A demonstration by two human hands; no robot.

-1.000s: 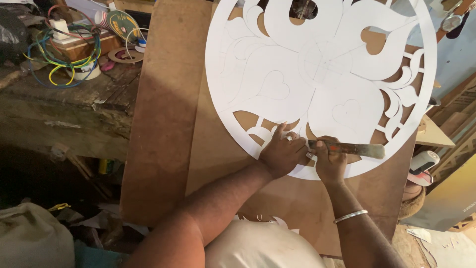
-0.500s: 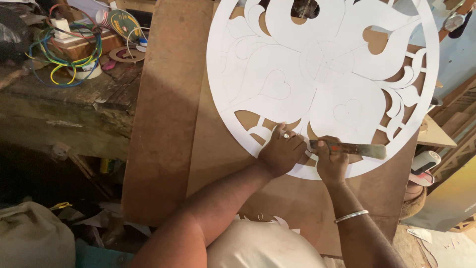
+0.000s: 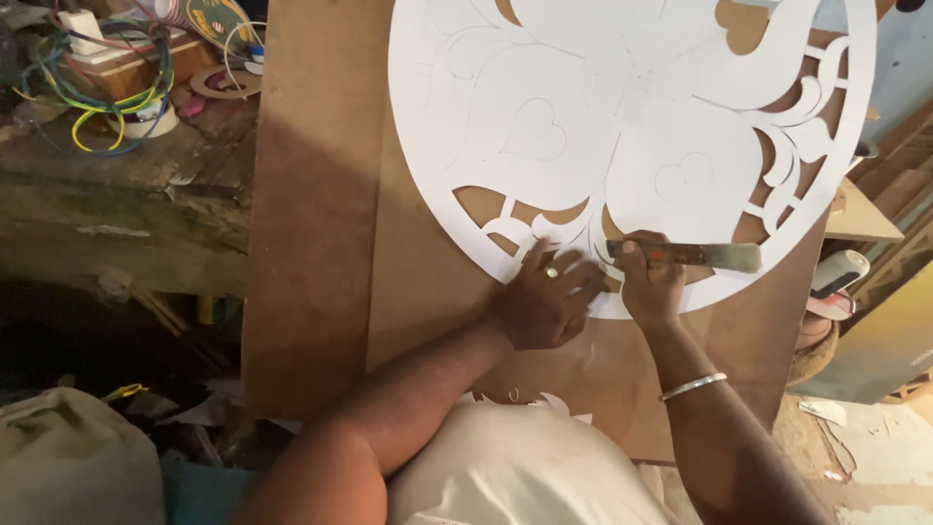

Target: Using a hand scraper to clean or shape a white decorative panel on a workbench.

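Landmark: I take the white round cutout panel [image 3: 622,126] as my reference; it lies flat on a brown board [image 3: 321,224] and its pattern of hearts and curled openings fills the upper middle of my view.
Left hand: my left hand [image 3: 546,303] rests palm-down on the panel's lower rim, fingers spread and pressing the sheet flat, not gripping anything; a ring shows on one finger.
Right hand: my right hand [image 3: 649,284] sits just right of the left, also at the panel's lower rim, fingers curled tight around the handle of a blade tool [image 3: 692,256].
Tool: the blade tool lies nearly level across the panel's bottom edge, its flat metal end pointing right, past the rim's cut openings; I cannot tell where its working tip meets the sheet.
Wrist: a silver bangle [image 3: 692,386] circles the right forearm, below the panel.
Surroundings: left of the panel, beyond the board, a cluttered bench holds coiled coloured wires [image 3: 92,87]; a pale sack [image 3: 73,462] sits well below and left of it.
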